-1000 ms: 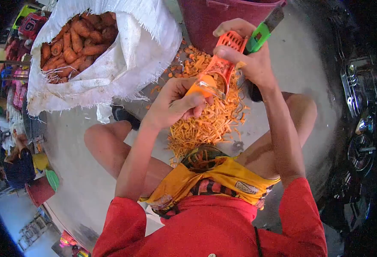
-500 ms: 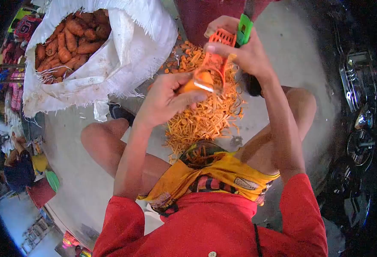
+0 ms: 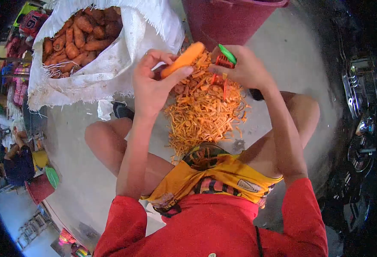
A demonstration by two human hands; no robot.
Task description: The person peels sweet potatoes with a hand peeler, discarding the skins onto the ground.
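Between the thumb and fingers of my left hand (image 3: 156,81) is a peeled orange carrot (image 3: 183,60), tilted up to the right. My right hand (image 3: 242,66) grips an orange peeler (image 3: 225,62), together with a green-handled tool (image 3: 227,54). The peeler is just right of the carrot and apart from it. Below both hands a heap of carrot peelings (image 3: 205,111) lies on the floor between my legs. Unpeeled carrots (image 3: 79,36) fill an open white sack (image 3: 141,51) at the upper left.
A dark red bin (image 3: 227,21) stands beyond the heap. Shiny metal parts (image 3: 353,92) line the right edge. At the far left, another person (image 3: 19,165) is near a red container (image 3: 41,188). My bent legs frame the grey floor (image 3: 77,145).
The peeler has come away from the carrot. My left hand has turned the carrot upward, and my right hand has lowered. More of the red bin shows.
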